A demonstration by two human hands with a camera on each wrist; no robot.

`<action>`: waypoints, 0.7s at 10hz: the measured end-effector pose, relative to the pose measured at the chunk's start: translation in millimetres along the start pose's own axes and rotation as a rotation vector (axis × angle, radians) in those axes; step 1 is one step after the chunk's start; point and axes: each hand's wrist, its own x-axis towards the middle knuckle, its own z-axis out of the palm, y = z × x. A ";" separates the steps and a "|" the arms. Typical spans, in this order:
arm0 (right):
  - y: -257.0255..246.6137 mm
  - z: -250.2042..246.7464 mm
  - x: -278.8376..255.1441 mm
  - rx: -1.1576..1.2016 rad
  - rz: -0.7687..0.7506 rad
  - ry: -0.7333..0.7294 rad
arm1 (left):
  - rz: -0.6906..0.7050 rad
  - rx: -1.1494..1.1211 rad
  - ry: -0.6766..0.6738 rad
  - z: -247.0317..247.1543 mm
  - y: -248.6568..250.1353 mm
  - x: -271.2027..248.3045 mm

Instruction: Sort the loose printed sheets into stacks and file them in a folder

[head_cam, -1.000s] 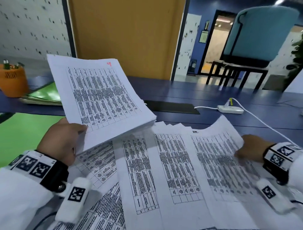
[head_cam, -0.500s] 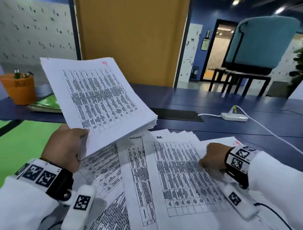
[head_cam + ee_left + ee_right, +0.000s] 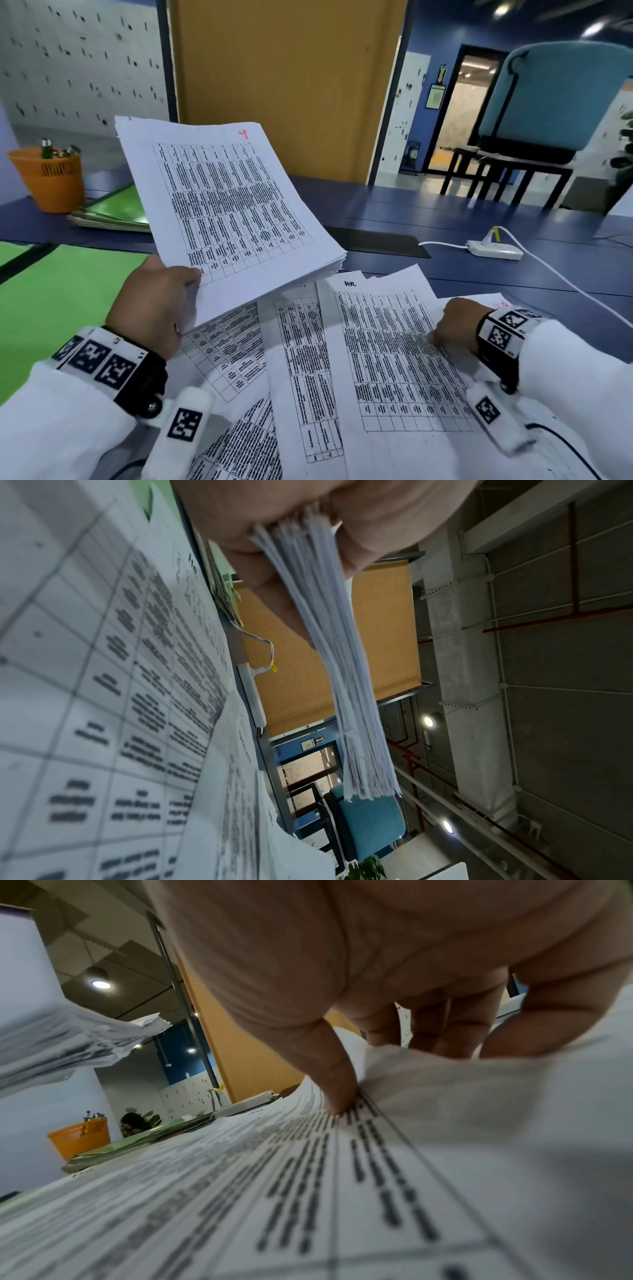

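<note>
My left hand (image 3: 154,301) grips a thick stack of printed sheets (image 3: 226,205) by its near corner and holds it tilted above the table; the left wrist view shows the stack's edge (image 3: 339,669) clamped between thumb and fingers. Loose printed sheets (image 3: 308,370) lie fanned out on the table below. My right hand (image 3: 455,325) sits on the top loose sheet (image 3: 394,359). In the right wrist view its thumb (image 3: 335,1085) presses down on that sheet (image 3: 308,1177) while the curled fingers (image 3: 514,1031) lift its right edge.
A green folder (image 3: 51,308) lies open at the left. Further green folders (image 3: 116,212) are piled at the back left beside an orange pen pot (image 3: 51,178). A white power strip (image 3: 495,249) and its cable lie at the right on the blue table (image 3: 445,212).
My right hand has slid left across the fanned sheets, pulling them together, and now pinches the top sheet's edge. The left hand has kept the stack raised, shifting slightly.
</note>
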 end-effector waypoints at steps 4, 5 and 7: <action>16.3 -46.2 -45.2 0.714 -0.372 0.317 | -0.003 -0.068 0.073 0.1 -0.4 1.1; 28.6 -72.6 -67.9 1.214 -0.663 0.164 | 0.016 0.003 0.046 -1.2 4.2 -1.6; 73.2 -97.8 -21.0 1.461 -0.770 0.401 | -0.013 -0.103 0.009 -5.1 0.3 3.3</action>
